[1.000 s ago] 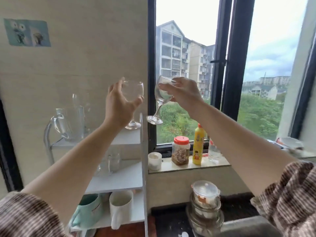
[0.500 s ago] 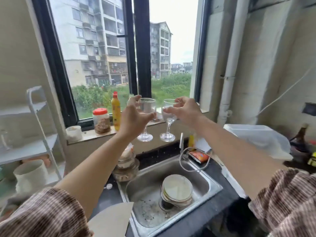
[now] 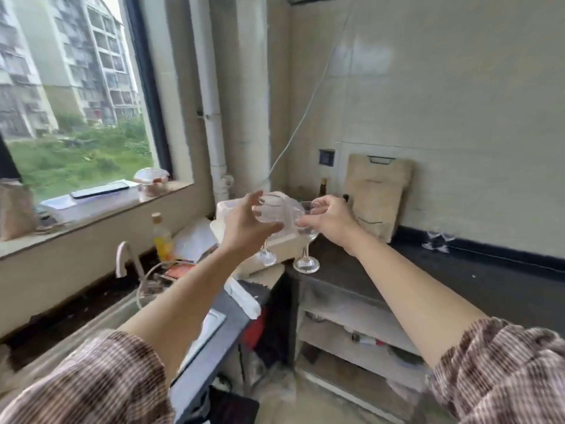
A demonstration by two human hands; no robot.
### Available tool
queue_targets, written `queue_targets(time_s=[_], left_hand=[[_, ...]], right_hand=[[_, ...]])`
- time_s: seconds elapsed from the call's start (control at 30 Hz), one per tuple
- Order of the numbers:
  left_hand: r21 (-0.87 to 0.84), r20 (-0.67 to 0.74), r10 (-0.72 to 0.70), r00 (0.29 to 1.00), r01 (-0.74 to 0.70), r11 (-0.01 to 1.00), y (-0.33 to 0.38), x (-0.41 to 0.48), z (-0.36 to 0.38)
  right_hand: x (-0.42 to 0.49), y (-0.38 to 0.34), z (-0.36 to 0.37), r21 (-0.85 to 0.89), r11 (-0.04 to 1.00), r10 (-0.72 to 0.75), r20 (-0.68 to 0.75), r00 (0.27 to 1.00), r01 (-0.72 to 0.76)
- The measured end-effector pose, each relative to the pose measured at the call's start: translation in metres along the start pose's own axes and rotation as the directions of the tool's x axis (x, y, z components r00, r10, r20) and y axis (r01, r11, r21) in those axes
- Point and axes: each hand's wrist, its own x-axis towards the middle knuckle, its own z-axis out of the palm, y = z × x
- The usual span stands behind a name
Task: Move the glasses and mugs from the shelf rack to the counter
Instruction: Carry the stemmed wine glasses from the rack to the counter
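window sill [image 3: 101, 206] at far left carries a paper bag [image 3: 15, 211], a dark phone [image 3: 99, 190] and a small lidded jar [image 3: 151, 182]. below it, a white faucet [image 3: 123, 258] and a yellow bottle [image 3: 162, 238] stand near the sink edge. left hand [image 3: 241, 228] is closed around the bowl of a stemmed glass [image 3: 267, 228], held upright in the air, its foot hanging in front of a white plastic container [image 3: 244, 209]. just beside it, right hand [image 3: 331, 221] pinches the rim and bowl of a second stemmed glass [image 3: 305, 261], also upright; the two bowls look close to touching, cannot tell if they do. its foot hangs over the left edge of the dark counter [image 3: 458, 270], not resting on it. a wooden cutting board [image 3: 379, 194] leans on the wall behind. further right, clear glassware [image 3: 437, 240] already sits on the counter by the wall, blurred. open shelves [image 3: 351, 328] lie beneath the counter.
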Motion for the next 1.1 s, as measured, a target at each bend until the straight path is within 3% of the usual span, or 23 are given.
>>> queue_targets(time_s=[0.33,0.7,0.9,1.1], left_hand=[[-0.191,0.312,0.072,0.947,-0.012,0.981,0.029,0.095,0.24],[-0.112,0.574,0.133,0.808,-0.084,0.99,0.053,0.152,0.456],[-0.107,0.644,0.159,0.748,-0.118,0.987,0.071,0.164,0.56],[-0.058,0.664,0.099,0.741,-0.081,0.995,0.083,0.181,0.685]], right_hand=[[0.085,0.135,-0.17,-0.067,0.974,0.191,-0.277,0.942,-0.218],[0.134,0.268,-0.305,-0.027,0.915,0.35,-0.447,0.823,-0.403],[0.159,0.339,-0.376,-0.027,0.881,0.408,-0.465,0.786,-0.473],[0.21,0.424,-0.459,-0.074,0.87,0.424,-0.392,0.816,-0.488]])
